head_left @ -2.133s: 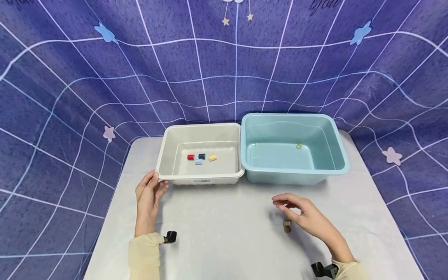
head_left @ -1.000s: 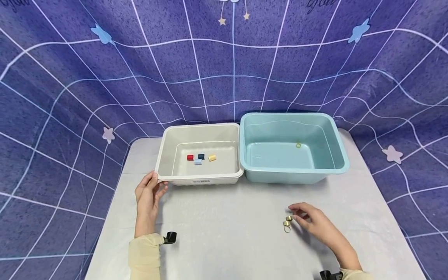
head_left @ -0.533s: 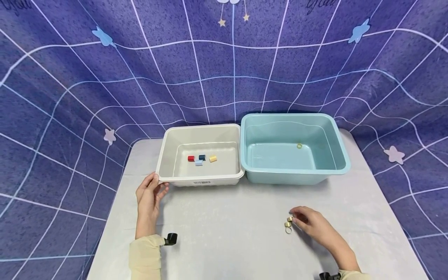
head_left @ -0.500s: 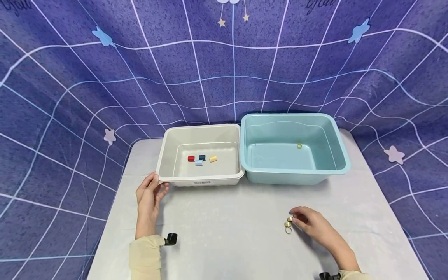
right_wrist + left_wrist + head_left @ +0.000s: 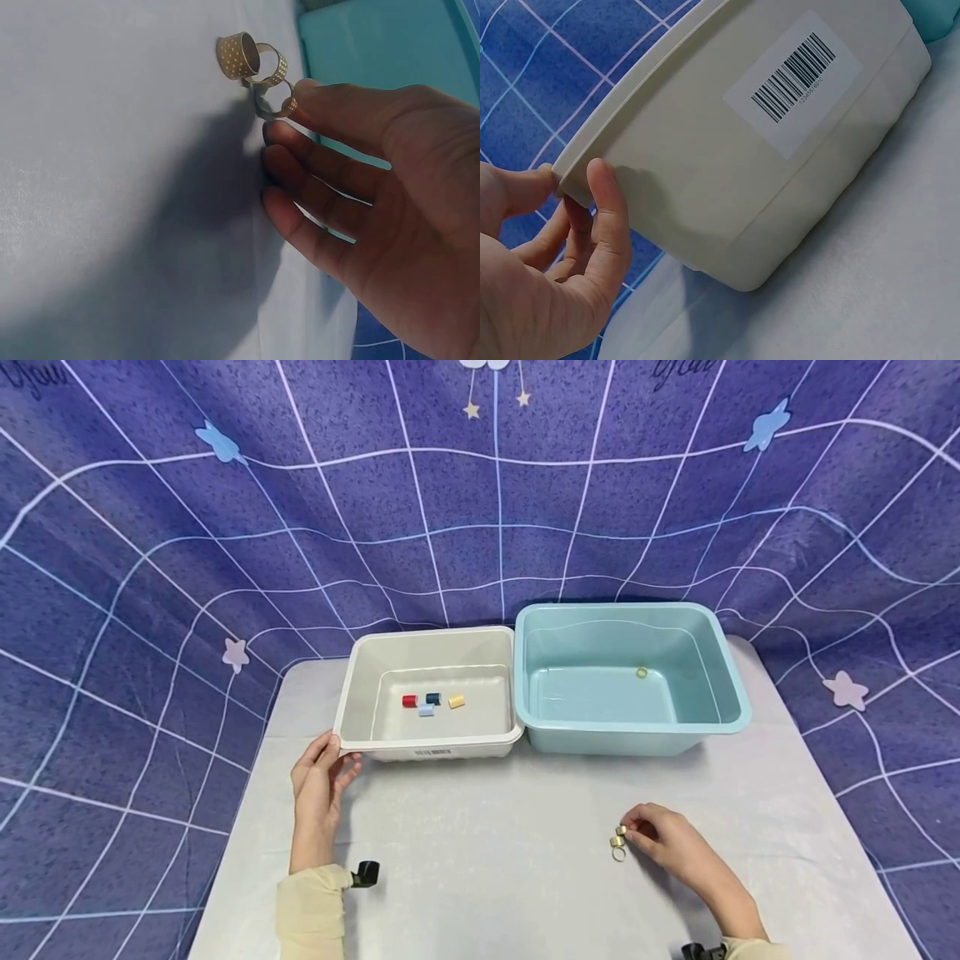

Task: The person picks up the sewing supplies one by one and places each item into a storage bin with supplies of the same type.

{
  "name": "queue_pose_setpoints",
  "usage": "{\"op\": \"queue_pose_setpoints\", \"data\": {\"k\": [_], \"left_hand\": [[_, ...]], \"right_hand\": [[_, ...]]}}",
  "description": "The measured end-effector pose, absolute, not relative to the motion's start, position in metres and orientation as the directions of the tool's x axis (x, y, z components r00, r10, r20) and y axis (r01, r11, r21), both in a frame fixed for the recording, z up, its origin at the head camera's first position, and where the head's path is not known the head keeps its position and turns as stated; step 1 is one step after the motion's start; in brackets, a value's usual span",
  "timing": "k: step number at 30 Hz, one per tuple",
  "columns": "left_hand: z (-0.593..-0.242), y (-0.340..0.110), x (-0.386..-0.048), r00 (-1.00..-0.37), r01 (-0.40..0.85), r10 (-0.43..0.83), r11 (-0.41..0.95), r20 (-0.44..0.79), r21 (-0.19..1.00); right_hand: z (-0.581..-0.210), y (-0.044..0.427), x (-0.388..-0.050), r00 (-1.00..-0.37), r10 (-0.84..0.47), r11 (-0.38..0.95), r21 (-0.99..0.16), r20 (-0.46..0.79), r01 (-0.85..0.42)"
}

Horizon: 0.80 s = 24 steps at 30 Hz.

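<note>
My left hand [image 5: 318, 789] pinches the rim at the near left corner of a white plastic bin [image 5: 420, 743], thumb on top and fingers beneath, as the left wrist view shows. Over the table, my right hand [image 5: 667, 843] pinches a gold ring thimble [image 5: 292, 107] between thumb and forefinger. Two more dimpled ring thimbles lie beside it: a middle one [image 5: 282, 69] and a wide one [image 5: 234, 57]. All three sit close together, apparently touching. Inside the white bin are red [image 5: 409, 701], dark blue [image 5: 433, 698], light blue [image 5: 426, 711] and yellow [image 5: 457, 701] thread spools.
A light blue bin [image 5: 630, 727] stands against the white bin's right side. One pale gold ring [image 5: 637, 674] lies in it. Both bins stand at the back of the white-covered table [image 5: 480, 860], before a purple patterned curtain [image 5: 465, 493].
My right hand has moved right and nearer to me, down to the ring thimbles, and its thumb and forefinger have closed on one. The left hand stays at the white bin's corner.
</note>
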<state>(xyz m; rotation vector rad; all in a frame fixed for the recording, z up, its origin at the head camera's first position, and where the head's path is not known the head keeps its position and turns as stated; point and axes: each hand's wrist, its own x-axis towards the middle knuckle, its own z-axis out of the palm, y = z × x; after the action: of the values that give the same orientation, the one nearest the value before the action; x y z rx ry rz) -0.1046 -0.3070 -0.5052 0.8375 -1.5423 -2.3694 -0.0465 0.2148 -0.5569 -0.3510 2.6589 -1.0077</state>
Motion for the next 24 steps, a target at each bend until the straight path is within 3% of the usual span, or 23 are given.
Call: {"op": "queue_pose_setpoints", "data": {"k": [24], "left_hand": [[-0.5041,-0.3062,-0.1048,-0.816,-0.146,-0.457,-0.43,-0.355,0.891]], "right_hand": [[-0.5592,0.2153,-0.0464,-0.941,-0.3,0.728,-0.675,-0.16,-0.117]]}}
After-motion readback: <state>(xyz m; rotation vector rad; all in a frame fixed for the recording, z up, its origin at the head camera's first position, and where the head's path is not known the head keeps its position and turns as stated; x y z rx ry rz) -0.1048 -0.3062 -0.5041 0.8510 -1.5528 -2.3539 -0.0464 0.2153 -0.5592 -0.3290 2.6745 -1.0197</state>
